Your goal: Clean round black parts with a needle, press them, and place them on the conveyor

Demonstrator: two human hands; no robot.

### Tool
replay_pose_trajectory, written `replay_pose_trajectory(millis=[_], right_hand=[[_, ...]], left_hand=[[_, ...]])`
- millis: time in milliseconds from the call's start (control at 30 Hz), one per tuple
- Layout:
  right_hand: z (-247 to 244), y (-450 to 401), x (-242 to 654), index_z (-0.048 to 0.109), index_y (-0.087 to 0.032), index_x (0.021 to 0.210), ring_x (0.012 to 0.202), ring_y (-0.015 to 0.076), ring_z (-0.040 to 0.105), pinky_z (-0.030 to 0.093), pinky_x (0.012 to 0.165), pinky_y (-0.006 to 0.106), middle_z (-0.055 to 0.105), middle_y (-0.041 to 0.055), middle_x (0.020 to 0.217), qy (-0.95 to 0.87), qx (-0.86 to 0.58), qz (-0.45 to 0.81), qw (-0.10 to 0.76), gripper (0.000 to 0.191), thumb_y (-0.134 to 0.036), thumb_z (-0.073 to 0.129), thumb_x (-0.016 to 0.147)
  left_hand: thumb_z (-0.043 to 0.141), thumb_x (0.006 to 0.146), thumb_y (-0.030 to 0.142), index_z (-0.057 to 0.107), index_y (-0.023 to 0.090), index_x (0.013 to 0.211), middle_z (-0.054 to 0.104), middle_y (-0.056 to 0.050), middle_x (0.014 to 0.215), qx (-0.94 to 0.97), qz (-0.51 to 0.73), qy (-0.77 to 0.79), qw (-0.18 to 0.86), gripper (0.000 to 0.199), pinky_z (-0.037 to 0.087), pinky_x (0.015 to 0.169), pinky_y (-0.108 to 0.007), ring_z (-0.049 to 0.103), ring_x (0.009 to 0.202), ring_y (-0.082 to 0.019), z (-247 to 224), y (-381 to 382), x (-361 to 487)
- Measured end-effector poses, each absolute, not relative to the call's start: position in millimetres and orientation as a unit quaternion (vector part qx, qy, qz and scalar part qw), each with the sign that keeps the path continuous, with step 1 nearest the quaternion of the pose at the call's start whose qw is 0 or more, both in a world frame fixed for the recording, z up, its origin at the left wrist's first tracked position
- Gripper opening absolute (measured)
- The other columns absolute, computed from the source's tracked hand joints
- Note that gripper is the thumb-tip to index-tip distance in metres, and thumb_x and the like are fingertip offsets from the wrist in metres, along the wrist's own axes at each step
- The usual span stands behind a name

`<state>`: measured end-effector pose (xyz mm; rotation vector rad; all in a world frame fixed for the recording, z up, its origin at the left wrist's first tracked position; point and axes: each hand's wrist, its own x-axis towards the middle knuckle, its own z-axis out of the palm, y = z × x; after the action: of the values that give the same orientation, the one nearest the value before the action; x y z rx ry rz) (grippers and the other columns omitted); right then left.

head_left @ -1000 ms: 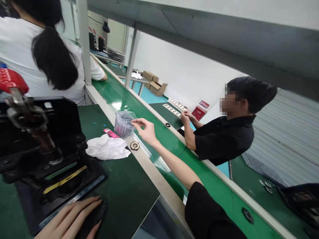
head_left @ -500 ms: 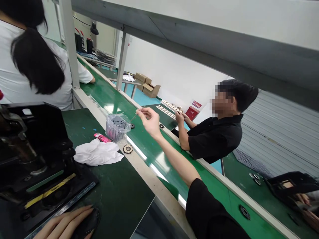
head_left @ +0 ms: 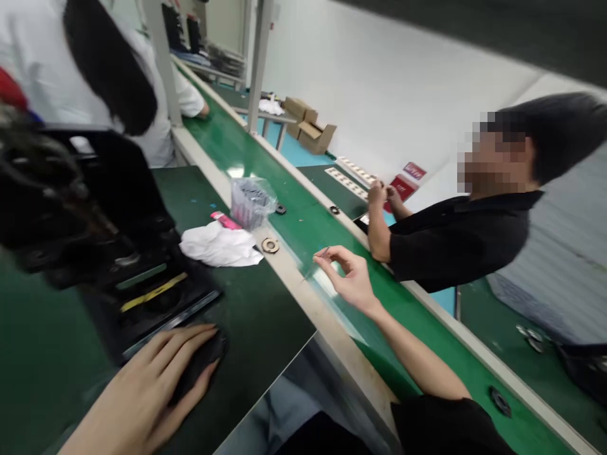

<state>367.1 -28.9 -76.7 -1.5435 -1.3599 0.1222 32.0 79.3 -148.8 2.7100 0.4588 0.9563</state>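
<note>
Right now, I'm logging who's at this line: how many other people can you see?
2: one in a white shirt at left, beside the green conveyor belt; one in a black shirt across it. More may be out of view.

The green conveyor belt (head_left: 303, 234) is smooth and glossy; the dark desk mat (head_left: 265, 328) looks matt. Nearby lie a crumpled white cloth (head_left: 220, 246), a shiny clear plastic bag (head_left: 251, 202) and a pale wooden ring (head_left: 270, 245).
</note>
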Motion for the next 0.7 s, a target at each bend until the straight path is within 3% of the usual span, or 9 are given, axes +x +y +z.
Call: replay_pose_trajectory(millis=[167, 433, 567, 700], right_hand=[[-90, -30, 364, 0.068, -0.021, 0.092, 0.077, 0.0132, 0.066, 0.053, 0.075, 0.027, 0.073, 0.0026, 0.088, -0.586, -0.650, 0.017, 0.484, 0.006, -0.026, 0.066, 0.096], [-106, -32, 365, 0.074, -0.020, 0.087, 0.071, 0.0168, 0.071, 0.056, 0.068, 0.028, 0.078, 0.0054, 0.083, -0.663, -0.664, 0.044, 0.343, 0.018, -0.028, 0.062, 0.097], [-104, -35, 366, 0.076, -0.020, 0.082, 0.073, 0.0183, 0.075, 0.057, 0.068, 0.028, 0.079, 0.0049, 0.081, -0.638, -0.675, 0.028, 0.369, 0.020, -0.027, 0.062, 0.096], [-77, -36, 358, 0.077, -0.020, 0.084, 0.075, 0.0169, 0.074, 0.057, 0.071, 0.029, 0.078, 0.0039, 0.082, -0.582, -0.653, -0.026, 0.483, 0.015, -0.023, 0.066, 0.095]], left_hand=[[0.055, 0.102, 0.034, 0.060, 0.018, 0.129, 0.070, -0.008, 0.123, 0.943, 0.270, 0.164, 0.100, 0.031, 0.055, 0.095, -0.035, 0.066, 0.111, -0.024, -134, 70, 32], [0.056, 0.102, 0.033, 0.058, 0.018, 0.132, 0.068, -0.008, 0.126, 0.943, 0.260, 0.170, 0.121, 0.033, 0.054, 0.097, -0.036, 0.064, 0.114, -0.024, -136, 67, 29], [0.056, 0.103, 0.032, 0.058, 0.017, 0.130, 0.068, -0.009, 0.125, 0.942, 0.260, 0.171, 0.123, 0.031, 0.055, 0.096, -0.036, 0.064, 0.113, -0.024, -134, 67, 30], [0.057, 0.102, 0.030, 0.056, 0.016, 0.131, 0.067, -0.010, 0.125, 0.943, 0.247, 0.174, 0.137, 0.032, 0.055, 0.098, -0.038, 0.063, 0.114, -0.024, -133, 64, 31]])
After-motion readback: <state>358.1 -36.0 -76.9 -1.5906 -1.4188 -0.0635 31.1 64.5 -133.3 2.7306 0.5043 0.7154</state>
